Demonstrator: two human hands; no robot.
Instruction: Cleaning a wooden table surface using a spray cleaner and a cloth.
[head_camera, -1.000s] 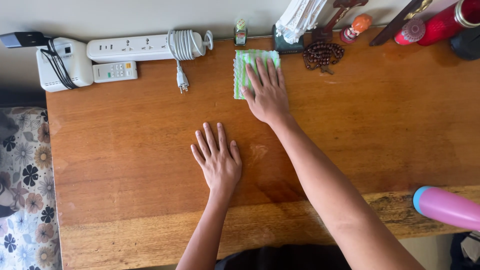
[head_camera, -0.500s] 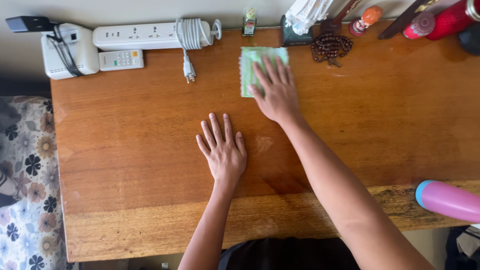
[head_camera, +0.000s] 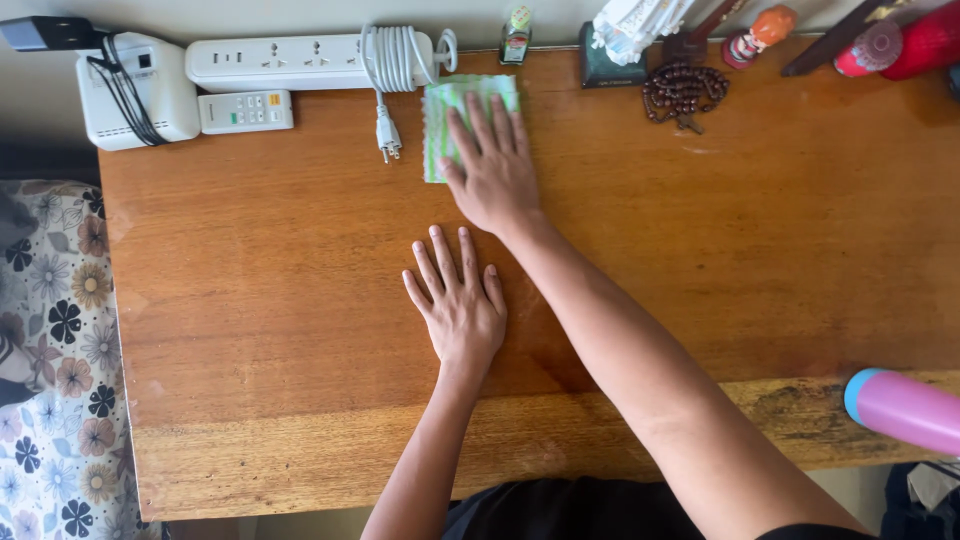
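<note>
My right hand (head_camera: 487, 165) lies palm-down with its fingers spread on a green and white cloth (head_camera: 447, 108), pressing it onto the wooden desk (head_camera: 250, 300) near the back edge. The cloth sits just right of a white plug (head_camera: 388, 140). Nearer to me, my left hand (head_camera: 458, 305) rests flat on the bare wood at the desk's middle, fingers apart and holding nothing.
Along the back stand a white power strip (head_camera: 290, 62) with coiled cord, a white remote (head_camera: 246, 110), a white box (head_camera: 140, 90), a small bottle (head_camera: 516, 35), dark beads (head_camera: 684, 90), a figurine (head_camera: 760, 35) and red items (head_camera: 905, 45). A pink bottle (head_camera: 905, 410) is at the right front. Floral fabric (head_camera: 55, 350) lies left.
My right hand has slid the cloth to the left, closer to the white plug. My left hand has stayed in place on the desk.
</note>
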